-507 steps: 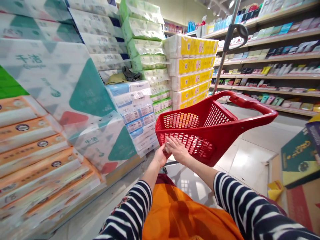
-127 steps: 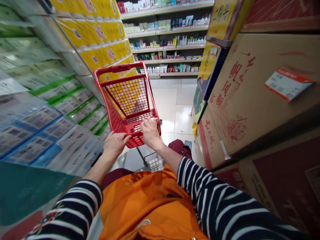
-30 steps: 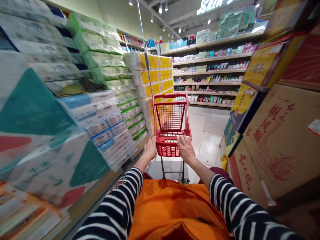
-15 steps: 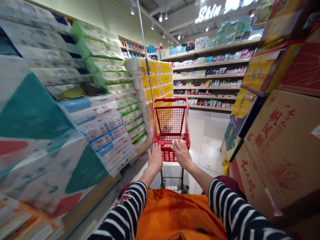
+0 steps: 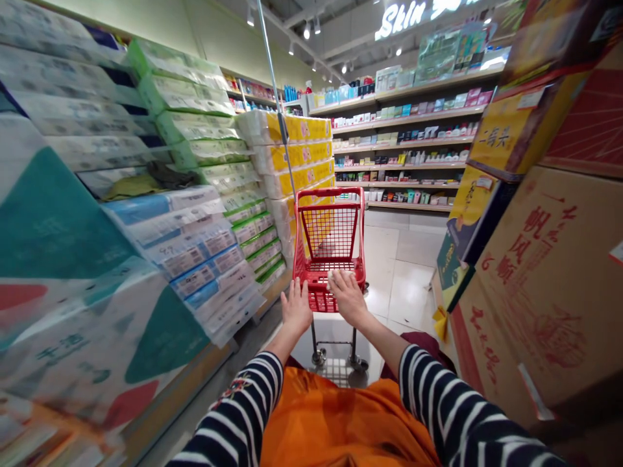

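Note:
Before me stands a red plastic shopping cart [image 5: 329,192] with a grid basket. At its near left corner rests my left hand [image 5: 296,310], palm down, fingers stretched and spread, holding nothing. My right hand [image 5: 349,299] lies over the near right part of the basket. Under its fingers it presses a small crumpled white cloth [image 5: 331,280], mostly hidden. Whether either palm bears on the cart's edge is hard to see.
Stacked tissue packs [image 5: 195,259] line the left side, with yellow-and-white paper packs [image 5: 306,152] beyond. Cardboard boxes [image 5: 549,279] rise close on the right. Cosmetics shelves [image 5: 409,143] stand at the back. A thin metal pole [image 5: 270,52] stands behind the cart's left side; pale tiles [image 5: 379,253] run ahead.
The cart and both hands appear slightly further left, along with a small shift of the whole view. Both hands keep nearly the same places on the cart.

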Action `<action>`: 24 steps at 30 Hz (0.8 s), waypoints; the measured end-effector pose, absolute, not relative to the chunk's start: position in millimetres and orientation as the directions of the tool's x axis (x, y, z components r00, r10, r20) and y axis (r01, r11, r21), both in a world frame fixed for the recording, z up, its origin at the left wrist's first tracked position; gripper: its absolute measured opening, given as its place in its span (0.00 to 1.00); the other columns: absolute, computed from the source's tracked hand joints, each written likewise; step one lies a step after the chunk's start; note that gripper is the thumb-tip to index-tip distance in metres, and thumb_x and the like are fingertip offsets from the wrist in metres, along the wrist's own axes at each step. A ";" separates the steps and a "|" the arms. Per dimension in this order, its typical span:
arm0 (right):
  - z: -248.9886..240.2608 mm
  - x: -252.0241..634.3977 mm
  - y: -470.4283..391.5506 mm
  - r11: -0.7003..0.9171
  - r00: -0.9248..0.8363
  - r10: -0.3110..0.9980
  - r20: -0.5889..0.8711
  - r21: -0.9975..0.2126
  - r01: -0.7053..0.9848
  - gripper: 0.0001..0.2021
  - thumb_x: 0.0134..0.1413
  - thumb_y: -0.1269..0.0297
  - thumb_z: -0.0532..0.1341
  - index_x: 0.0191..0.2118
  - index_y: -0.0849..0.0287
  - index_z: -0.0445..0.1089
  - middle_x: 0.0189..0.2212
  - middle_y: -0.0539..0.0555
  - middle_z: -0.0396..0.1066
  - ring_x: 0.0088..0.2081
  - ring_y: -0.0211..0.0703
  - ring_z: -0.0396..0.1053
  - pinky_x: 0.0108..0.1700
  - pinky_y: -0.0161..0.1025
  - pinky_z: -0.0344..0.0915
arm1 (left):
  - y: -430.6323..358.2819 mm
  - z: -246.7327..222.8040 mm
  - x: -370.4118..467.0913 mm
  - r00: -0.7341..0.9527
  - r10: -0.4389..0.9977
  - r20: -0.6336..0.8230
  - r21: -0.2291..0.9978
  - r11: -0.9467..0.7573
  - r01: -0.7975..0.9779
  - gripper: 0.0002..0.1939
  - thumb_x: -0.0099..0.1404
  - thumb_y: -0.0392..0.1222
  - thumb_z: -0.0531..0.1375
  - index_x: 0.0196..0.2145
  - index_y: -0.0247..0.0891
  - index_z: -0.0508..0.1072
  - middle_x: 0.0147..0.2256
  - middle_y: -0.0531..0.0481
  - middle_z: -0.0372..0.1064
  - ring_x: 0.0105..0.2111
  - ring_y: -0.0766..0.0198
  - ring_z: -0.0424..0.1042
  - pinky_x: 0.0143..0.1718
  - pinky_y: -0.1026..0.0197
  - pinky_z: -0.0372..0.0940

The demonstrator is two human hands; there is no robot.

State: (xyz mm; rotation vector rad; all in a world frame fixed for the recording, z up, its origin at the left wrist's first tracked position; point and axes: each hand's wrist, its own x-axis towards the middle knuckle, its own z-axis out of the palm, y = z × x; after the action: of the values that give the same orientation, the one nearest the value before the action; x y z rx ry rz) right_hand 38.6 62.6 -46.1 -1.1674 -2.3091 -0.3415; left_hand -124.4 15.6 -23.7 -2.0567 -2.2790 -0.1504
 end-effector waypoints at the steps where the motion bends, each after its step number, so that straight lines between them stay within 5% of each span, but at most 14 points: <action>1: -46.5 52.3 65.5 0.567 -0.461 0.682 0.567 -0.011 0.824 0.24 0.55 0.77 0.50 0.59 0.63 0.59 0.62 0.61 0.51 0.64 0.54 0.43 0.61 0.55 0.46 | 15.3 -23.4 -125.6 -0.105 0.988 0.109 0.032 0.102 0.994 0.37 0.57 0.32 0.51 0.63 0.33 0.45 0.65 0.39 0.34 0.65 0.52 0.35 0.60 0.40 0.40; 8: -58.4 78.6 75.7 0.519 -0.379 0.694 0.612 -0.060 0.853 0.25 0.54 0.78 0.49 0.58 0.64 0.60 0.62 0.63 0.51 0.64 0.53 0.43 0.61 0.55 0.48 | 23.2 -19.4 -125.2 -0.103 0.992 0.074 0.092 0.096 0.991 0.38 0.56 0.35 0.53 0.63 0.32 0.45 0.65 0.38 0.32 0.65 0.51 0.34 0.60 0.42 0.42; 15: -57.0 18.5 63.8 0.710 -0.599 0.596 0.536 -0.002 0.704 0.25 0.53 0.78 0.49 0.57 0.62 0.61 0.61 0.60 0.52 0.64 0.52 0.42 0.59 0.53 0.52 | 30.4 -12.4 -136.7 -0.071 0.997 0.028 0.122 0.068 0.990 0.39 0.55 0.34 0.54 0.63 0.32 0.45 0.65 0.38 0.32 0.65 0.53 0.34 0.60 0.43 0.44; 24: -56.7 72.6 88.5 0.556 -0.424 0.690 0.586 -0.055 0.829 0.24 0.55 0.77 0.49 0.57 0.64 0.61 0.61 0.62 0.52 0.64 0.53 0.42 0.61 0.56 0.48 | 39.8 -15.3 -144.7 -0.076 0.997 0.020 0.206 0.070 0.976 0.39 0.54 0.35 0.55 0.63 0.33 0.46 0.65 0.39 0.31 0.65 0.51 0.33 0.60 0.42 0.42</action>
State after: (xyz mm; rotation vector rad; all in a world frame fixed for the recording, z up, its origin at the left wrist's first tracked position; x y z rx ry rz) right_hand 72.6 88.5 -56.7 -1.2170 -2.2337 -0.3269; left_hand -144.7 39.8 -15.3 -2.2167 -2.3865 -0.2709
